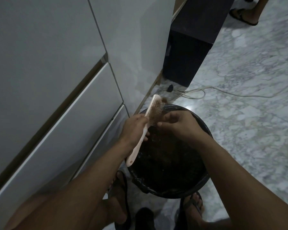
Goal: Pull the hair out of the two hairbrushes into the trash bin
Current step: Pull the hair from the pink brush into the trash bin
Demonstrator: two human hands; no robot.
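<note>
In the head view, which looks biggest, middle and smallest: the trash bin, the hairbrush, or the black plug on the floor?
1. Trash bin, by far the largest.
2. Hairbrush, long and slim, held over the bin.
3. Black plug, smallest, though it lies farther from the camera, which shrinks it somewhat.

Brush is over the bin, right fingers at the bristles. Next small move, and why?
Probably pinch the hair and pull it off toward the bin. The left hand holds the pink hairbrush over the black trash bin, brownish hair sits in the bristles, and the right hand has fingertips at the bristle edge.
</note>
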